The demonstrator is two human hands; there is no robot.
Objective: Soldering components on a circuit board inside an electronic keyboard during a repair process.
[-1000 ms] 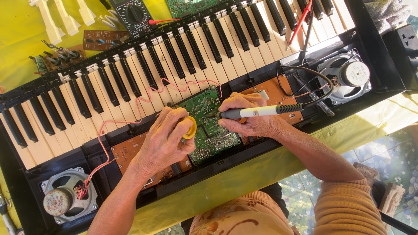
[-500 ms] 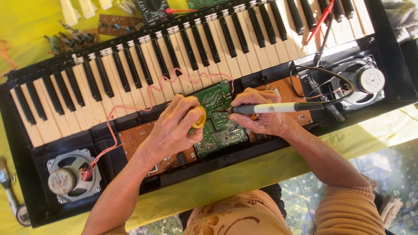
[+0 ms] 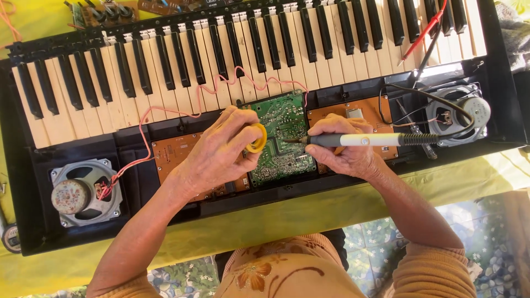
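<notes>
The left hand [image 3: 218, 157] pinches a small yellow round spool [image 3: 257, 138] in its fingers, just left of the green rectangular circuit board [image 3: 284, 132]. The right hand [image 3: 342, 152] has its fingers closed around a grey-and-white pen-shaped soldering iron [image 3: 356, 140], whose tip reaches the board between both hands.

Yellow-clothed table [image 3: 342, 207] w/ opened keyboard [image 3: 165, 66] on it.

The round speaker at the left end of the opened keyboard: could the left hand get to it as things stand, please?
Probably yes. The left hand holds a yellow spool over the green circuit board, and the speaker lies uncovered on that side, with only a thin red wire between. The spool occupies the fingers, though.
</notes>
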